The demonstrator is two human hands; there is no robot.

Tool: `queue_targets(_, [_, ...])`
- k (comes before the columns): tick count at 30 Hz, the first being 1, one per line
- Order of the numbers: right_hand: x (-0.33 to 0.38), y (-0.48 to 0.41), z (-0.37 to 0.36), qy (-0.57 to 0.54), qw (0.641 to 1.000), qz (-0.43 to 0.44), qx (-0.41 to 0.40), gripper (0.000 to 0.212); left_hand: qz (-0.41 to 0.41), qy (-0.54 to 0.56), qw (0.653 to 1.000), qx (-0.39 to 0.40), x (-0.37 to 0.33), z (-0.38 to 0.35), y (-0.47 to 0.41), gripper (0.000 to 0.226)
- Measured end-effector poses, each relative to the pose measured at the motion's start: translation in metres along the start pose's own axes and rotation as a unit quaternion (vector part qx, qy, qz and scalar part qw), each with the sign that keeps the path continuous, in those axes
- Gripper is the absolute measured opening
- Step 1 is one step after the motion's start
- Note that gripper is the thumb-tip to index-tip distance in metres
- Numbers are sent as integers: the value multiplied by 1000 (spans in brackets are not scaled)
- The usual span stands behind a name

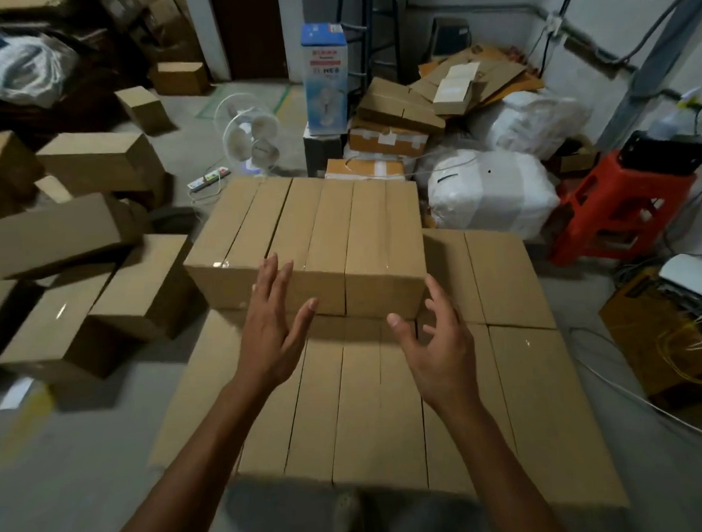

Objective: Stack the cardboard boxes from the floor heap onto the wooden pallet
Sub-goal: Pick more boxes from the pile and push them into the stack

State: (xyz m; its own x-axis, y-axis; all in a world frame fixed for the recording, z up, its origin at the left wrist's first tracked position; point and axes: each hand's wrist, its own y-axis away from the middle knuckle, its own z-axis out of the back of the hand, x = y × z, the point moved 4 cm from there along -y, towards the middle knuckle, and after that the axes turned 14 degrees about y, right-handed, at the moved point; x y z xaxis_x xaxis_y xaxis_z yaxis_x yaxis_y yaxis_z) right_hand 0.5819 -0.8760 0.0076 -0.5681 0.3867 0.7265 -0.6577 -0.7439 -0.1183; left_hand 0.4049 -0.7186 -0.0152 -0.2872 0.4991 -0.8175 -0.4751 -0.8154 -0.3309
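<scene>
Mostly plain brown cardboard w/ no print. The only printed item is a tall blue-and-white fan box (pixel 325 77) standing at the back, w/ a fan pic and red lettering too blurred to read. Setting is a dim storeroom w/ a grey concrete floor (pixel 89 454), seen from the person's head looking down. Center: stacked boxes (pixel 366 404), long cartons packed side by side in a flat lower layer, w/ an upper row (pixel 320 223) sitting on the far part; the pallet is hidden under them. Left: the floor heap (pixel 103 282), loose cartons tumbled at odd angles. Behind the stack are a white desk fan (pixel 253 140) and a power strip (pixel 208 180) on the floor. Back right are flattened cardboard (pixel 474 82), white sacks (pixel 490 193) and a red plastic stool (pixel 614 213). Both bare arms reach forward over the lower layer. The left hand (pixel 270 340) is open, fingers straight and spread, palm turned inward, in front of the upper row's near face; can't tell if it touches. The right hand (pixel 440 354) is open too, fingers loosely bent, just beside the row's near right corner. Neither hand holds anything.
</scene>
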Motion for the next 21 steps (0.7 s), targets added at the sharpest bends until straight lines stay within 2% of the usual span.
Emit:
queue_targets(5, [4,119,-18,-12,999,24,41,74,39,-14,999,1,-19,45,132,84])
queue_targets(10, [16,206,-52,-45,991,10,128,73,112,-43,993,-17,-12,95,238,71])
queue_targets(13, [27,239,-79,-42,982,13,186,75,152,-69,986,-24,-1,124,283,69])
queue_targets(16, [46,261,-107,-39,971,35,233,66,182,-88,979,-30,11,155,318,68])
queue_targets(21, [96,277,-159,-24,952,84,293,66,230,-100,966,-62,39,213,347,66])
